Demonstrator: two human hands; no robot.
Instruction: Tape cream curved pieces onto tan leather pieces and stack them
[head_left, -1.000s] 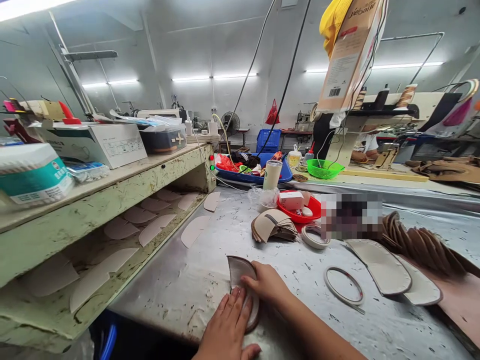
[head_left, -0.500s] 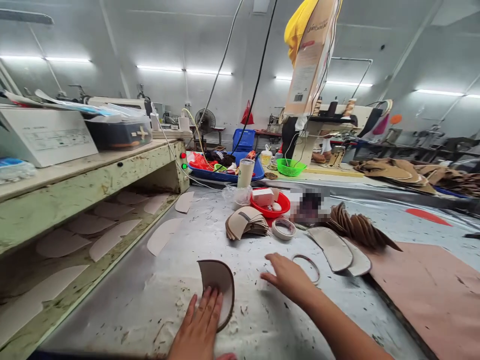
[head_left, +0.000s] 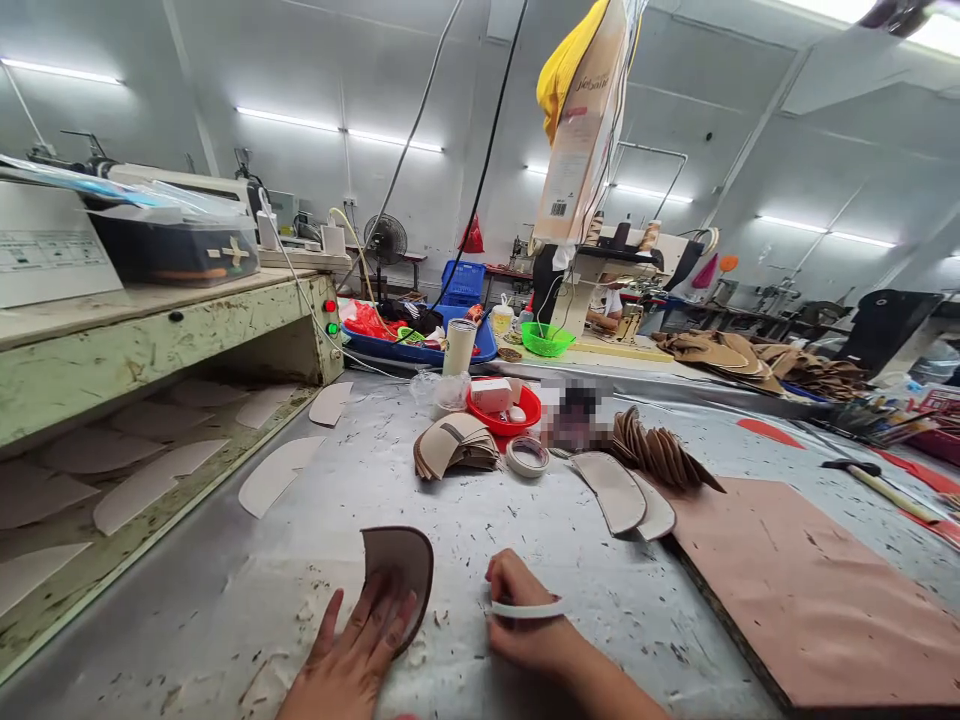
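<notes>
A curved grey-beige panel with a dark edge (head_left: pixel 405 560) lies on the silver table in front of me. My left hand (head_left: pixel 351 640) rests flat on its lower part, fingers spread. To the right, my right hand (head_left: pixel 517 580) is closed, with a thin roll of white tape (head_left: pixel 529 609) held in it; the band crosses the back of the hand. Most of the ring is hidden. Farther back sit a fanned stack of curved panels (head_left: pixel 456 445) and a thicker tape roll (head_left: pixel 527 457). Two pale panels (head_left: pixel 611 495) overlap to the right.
A pink board (head_left: pixel 817 590) covers the table's right side, with brown folded pieces (head_left: pixel 660 450) behind it. A hammer (head_left: pixel 885 488) lies far right. At the back are a red bowl (head_left: pixel 534 410) and a cup (head_left: pixel 459 348). Left is a shelf (head_left: pixel 172 325) with cut pieces underneath.
My right hand has closed and come back toward me with the thin tape roll, which lay on the table before. The left hand stays on the panel. The view has swung right.
</notes>
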